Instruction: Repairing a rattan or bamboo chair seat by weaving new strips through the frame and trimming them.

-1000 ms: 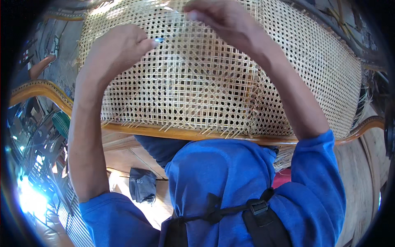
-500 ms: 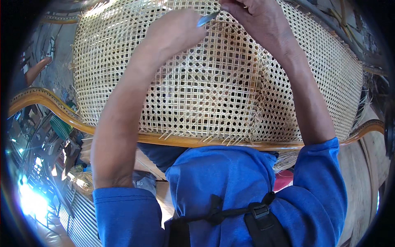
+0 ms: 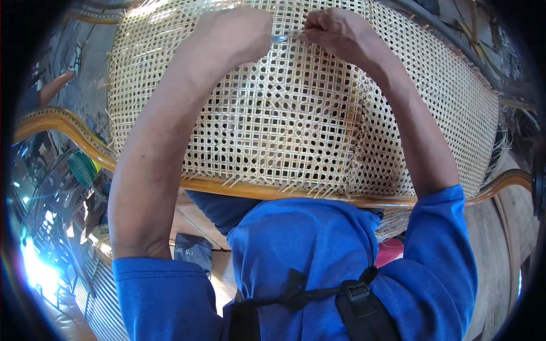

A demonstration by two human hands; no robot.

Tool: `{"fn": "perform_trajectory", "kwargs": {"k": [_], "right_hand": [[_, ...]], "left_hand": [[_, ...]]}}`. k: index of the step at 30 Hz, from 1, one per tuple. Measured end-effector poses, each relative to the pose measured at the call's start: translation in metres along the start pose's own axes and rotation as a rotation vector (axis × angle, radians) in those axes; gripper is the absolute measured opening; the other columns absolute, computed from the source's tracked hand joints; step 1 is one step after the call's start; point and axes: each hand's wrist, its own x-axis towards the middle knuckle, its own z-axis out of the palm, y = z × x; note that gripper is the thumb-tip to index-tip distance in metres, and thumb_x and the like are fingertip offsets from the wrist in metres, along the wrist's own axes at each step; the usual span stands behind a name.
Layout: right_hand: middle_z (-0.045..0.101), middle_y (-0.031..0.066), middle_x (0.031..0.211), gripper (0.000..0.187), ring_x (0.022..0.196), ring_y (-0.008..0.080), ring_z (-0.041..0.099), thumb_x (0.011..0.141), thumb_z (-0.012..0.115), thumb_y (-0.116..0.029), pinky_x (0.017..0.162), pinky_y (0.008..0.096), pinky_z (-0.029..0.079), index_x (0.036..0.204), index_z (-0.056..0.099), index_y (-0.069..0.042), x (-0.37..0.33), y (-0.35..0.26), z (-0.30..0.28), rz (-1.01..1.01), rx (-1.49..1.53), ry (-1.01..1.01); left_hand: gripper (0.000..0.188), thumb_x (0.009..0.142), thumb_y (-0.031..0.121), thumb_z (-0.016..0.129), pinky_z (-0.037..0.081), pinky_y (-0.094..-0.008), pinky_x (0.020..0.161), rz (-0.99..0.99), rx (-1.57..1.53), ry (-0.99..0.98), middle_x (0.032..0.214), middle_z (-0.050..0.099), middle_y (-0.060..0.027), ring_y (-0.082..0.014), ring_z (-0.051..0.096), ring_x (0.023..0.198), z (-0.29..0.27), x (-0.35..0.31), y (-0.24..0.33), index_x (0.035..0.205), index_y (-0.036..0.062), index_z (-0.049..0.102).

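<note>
Webbing [image 3: 267, 125] of pale cane, one woven panel, spreads in front of the person's torso, its long axis running left to right and its mesh full of small dark openings. Two hands are over its far part, near each other. The left hand [image 3: 244, 35] has its grip closed round one small blue tool [image 3: 278, 39], whose visible end sticks out toward the right hand, its axis lying nearly sideways. The right hand [image 3: 335, 29] has curled fingers just beyond that end; whether its grip is pinching a strand or nothing, I cannot tell. Along the near edge of the panel runs one varnished wooden rail [image 3: 256, 190], which bends into a curve at each side, and several short cane ends [image 3: 290, 186] poke out over it, too fine to count surely. Nearer the body come one blue shirt [image 3: 313, 244] and, across it, a black strap with one buckle [image 3: 358, 291]. One dark pouch [image 3: 193, 250] lies below the left forearm, and a bundle of loose strands [image 3: 398, 220] shows under the rail at right. Farther left are one green object [image 3: 83, 169] and, higher up, another person's limb [image 3: 56, 88].
</note>
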Motion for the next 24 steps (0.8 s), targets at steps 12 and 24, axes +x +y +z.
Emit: {"fn": "perform_trajectory", "kwargs": {"k": [12, 24], "right_hand": [[0.047, 0.0077, 0.051, 0.024, 0.048, 0.0123, 0.045, 0.085, 0.056, -0.022, 0.047, 0.0331, 0.039, 0.070, 0.057, -0.003, -0.001, -0.001, -0.002, 0.071, -0.110, -0.037], [0.064, 0.0054, 0.081, 0.016, 0.080, 0.0190, 0.057, 0.086, 0.060, -0.021, 0.072, 0.0352, 0.049, 0.096, 0.063, -0.008, -0.002, -0.010, 0.026, -0.407, -0.410, 0.379]], "left_hand": [[0.024, 0.085, 0.024, 0.056, 0.052, -0.0420, 0.067, 0.174, 0.024, 0.049, 0.080, 0.064, -0.0167, -0.0312, 0.065, 0.073, 0.008, 0.014, 0.004, 0.089, 0.0009, 0.063], [0.028, 0.084, 0.024, 0.049, 0.052, -0.0441, 0.073, -0.055, -0.089, 0.166, 0.085, 0.066, -0.0160, -0.0292, 0.066, 0.078, 0.009, -0.018, 0.000, 0.085, 0.0005, 0.063]]}}
